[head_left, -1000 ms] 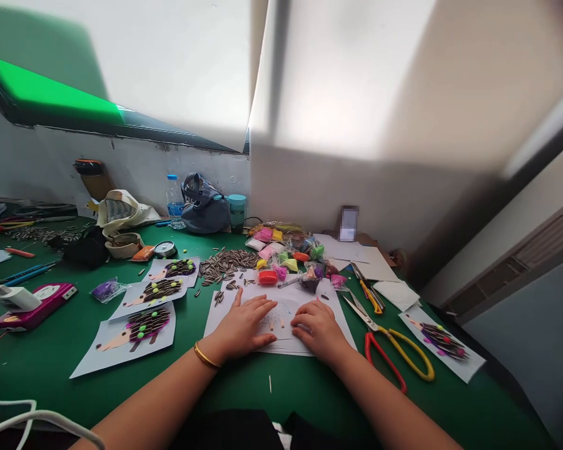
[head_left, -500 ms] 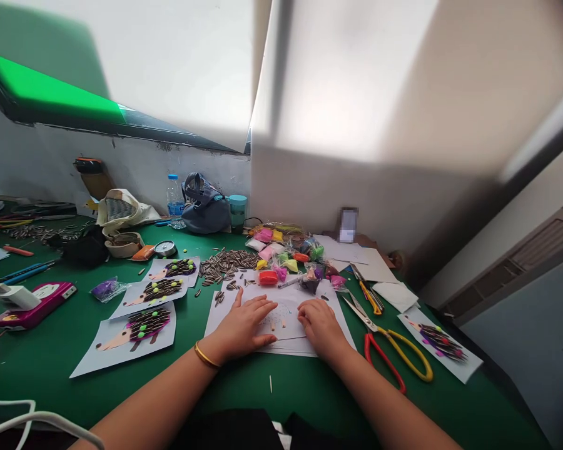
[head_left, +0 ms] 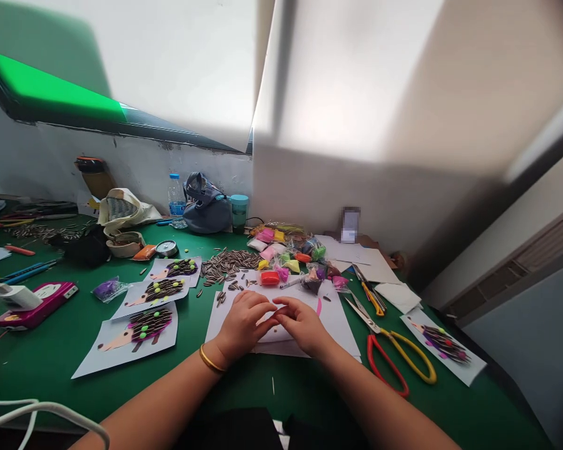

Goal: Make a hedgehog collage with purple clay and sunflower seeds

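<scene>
My left hand (head_left: 244,322) and my right hand (head_left: 306,326) meet over a white sheet of paper (head_left: 334,332), fingertips pinched together. Whatever lies between the fingertips is too small or hidden to make out. The hands cover most of the drawing on the sheet. Just beyond my right hand a thin pink strip (head_left: 319,306) shows against the paper. Sunflower seeds (head_left: 229,265) lie in a pile past the sheet, with a few loose ones on its upper left edge. Bagged coloured clay (head_left: 269,277) is heaped behind the paper.
Hedgehog pictures with seed spines (head_left: 150,325) lie at left, another (head_left: 443,344) at far right. Open scissors (head_left: 380,331) with red and yellow handles rest right of the paper. A toothpick (head_left: 273,385) lies in front. Bottle (head_left: 176,203), bag (head_left: 207,209) and phone (head_left: 350,226) stand behind.
My left hand was spread flat on the paper and my right lay curled on its right side. Both have come together at the fingertips, and the pink strip now shows.
</scene>
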The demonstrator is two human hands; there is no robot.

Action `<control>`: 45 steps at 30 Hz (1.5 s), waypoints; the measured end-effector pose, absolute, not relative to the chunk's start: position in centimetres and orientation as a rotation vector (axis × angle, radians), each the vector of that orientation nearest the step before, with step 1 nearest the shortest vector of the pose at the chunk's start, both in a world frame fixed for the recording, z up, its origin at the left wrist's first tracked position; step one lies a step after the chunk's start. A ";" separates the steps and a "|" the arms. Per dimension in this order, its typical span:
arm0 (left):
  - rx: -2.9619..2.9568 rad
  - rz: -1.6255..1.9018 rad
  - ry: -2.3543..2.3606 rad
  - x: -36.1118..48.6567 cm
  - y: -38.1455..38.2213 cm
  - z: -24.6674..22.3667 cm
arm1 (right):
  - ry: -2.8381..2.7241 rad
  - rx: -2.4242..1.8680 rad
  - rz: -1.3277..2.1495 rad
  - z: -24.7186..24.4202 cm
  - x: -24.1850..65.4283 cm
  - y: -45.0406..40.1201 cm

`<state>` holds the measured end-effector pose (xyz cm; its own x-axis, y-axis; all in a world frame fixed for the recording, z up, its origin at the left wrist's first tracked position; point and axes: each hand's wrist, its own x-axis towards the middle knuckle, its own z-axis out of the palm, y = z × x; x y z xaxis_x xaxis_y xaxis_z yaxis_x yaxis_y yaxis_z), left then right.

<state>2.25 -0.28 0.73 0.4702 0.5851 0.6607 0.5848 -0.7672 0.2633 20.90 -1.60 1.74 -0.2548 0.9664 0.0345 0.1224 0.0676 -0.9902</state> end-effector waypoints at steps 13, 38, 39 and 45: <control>2.741 1.281 1.063 2.5 -0.8 1.4 | -1.416 -1.169 1.326 1.7 20.2 -2.0; 2.256 1.353 1.315 0.4 1.4 0.7 | -1.937 -1.786 -0.353 -0.3 27.8 4.2; 2.268 1.340 1.320 0.4 1.4 0.6 | -1.920 -1.763 -0.337 -0.3 27.8 4.1; 2.319 1.318 1.332 0.5 1.2 0.4 | -1.835 -1.518 -0.089 -0.8 27.6 3.2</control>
<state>0.48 1.15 0.39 0.2149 0.7609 0.6123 0.6203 -0.5906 0.5162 27.61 3.23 -0.79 -0.0256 0.8206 0.5710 0.8722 0.2974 -0.3884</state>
